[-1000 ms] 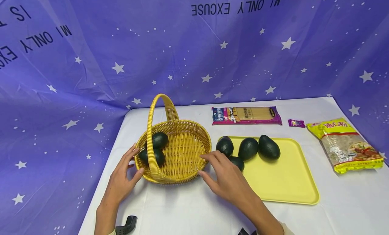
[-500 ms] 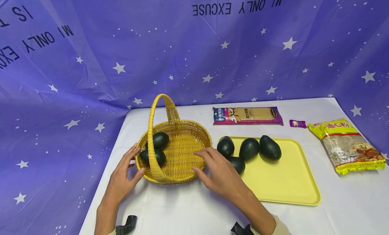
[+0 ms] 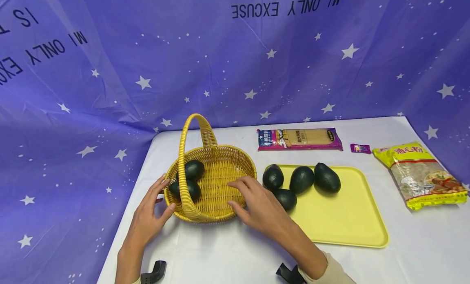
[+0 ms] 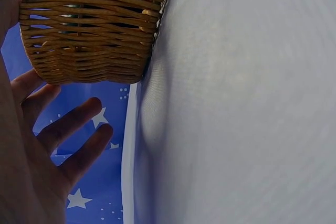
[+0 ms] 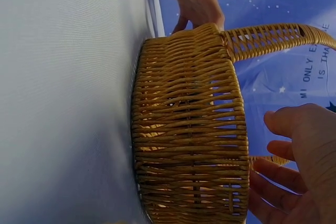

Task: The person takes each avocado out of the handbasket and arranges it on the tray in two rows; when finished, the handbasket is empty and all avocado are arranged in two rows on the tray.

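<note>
A yellow wicker basket (image 3: pixel 224 190) with a tall arched handle stands on the left of the table. Inside it, on the left, lie two dark green avocados (image 3: pixel 193 169). My left hand (image 3: pixel 147 220) rests against the basket's left side, thumb near the front rim, fingers spread in the left wrist view. Over the right rim hovers my right hand (image 3: pixel 262 206), fingers relaxed and holding nothing. Several more avocados (image 3: pixel 302 180) sit toward the left and back of a yellow tray (image 3: pixel 341 218), right of that hand.
Behind the tray lies a pack of dry noodles (image 3: pixel 304 139), with a small purple packet (image 3: pixel 360 148) beside it. A yellow-and-clear food bag (image 3: pixel 418 174) lies at the far right. A purple star-printed cloth (image 3: pixel 227 72) hangs behind the table.
My right hand has shifted left, from the basket's right rim to over its inside. My left hand stays at the basket's left side; the avocados have not moved.
</note>
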Demonstrator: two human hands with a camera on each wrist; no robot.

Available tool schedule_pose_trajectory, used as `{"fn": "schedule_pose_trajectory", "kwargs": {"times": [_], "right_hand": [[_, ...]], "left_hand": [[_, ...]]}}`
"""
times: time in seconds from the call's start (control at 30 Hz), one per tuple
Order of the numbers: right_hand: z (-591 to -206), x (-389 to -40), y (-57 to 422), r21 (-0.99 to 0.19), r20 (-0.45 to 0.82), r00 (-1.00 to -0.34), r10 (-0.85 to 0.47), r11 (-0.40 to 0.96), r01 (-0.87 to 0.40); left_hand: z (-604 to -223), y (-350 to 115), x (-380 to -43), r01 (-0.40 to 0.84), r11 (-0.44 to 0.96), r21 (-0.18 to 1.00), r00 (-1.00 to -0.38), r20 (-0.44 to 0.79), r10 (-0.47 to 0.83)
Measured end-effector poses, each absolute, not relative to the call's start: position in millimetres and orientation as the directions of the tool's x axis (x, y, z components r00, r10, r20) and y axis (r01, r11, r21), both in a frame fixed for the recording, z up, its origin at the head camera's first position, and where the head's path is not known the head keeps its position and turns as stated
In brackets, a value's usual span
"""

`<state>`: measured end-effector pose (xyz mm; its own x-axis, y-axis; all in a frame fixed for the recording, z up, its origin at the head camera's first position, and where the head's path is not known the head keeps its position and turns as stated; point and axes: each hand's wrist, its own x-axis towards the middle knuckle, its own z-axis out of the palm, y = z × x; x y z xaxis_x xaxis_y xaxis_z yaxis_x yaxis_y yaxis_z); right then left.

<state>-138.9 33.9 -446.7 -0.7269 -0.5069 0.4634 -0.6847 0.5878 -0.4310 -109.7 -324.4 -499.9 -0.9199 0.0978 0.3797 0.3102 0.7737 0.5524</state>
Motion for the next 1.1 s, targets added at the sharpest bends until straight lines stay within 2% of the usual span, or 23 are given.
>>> {"fn": "schedule_pose_trajectory", "kwargs": {"times": [0.67, 1.1], "right_hand": [[-451, -147, 16, -0.387, 0.436, -0.690, -0.577, 0.572, -0.723], [-457, -156, 6, -0.414, 0.402, -0.664, -0.630, 0.522, -0.746]], "left_hand": [[-500, -324, -110, 0.315, 0.770, 0.555, -0.918, 0.384, 0.099], [-500, -324, -110, 0.302, 0.772, 0.559, -0.923, 0.375, 0.090]]}}
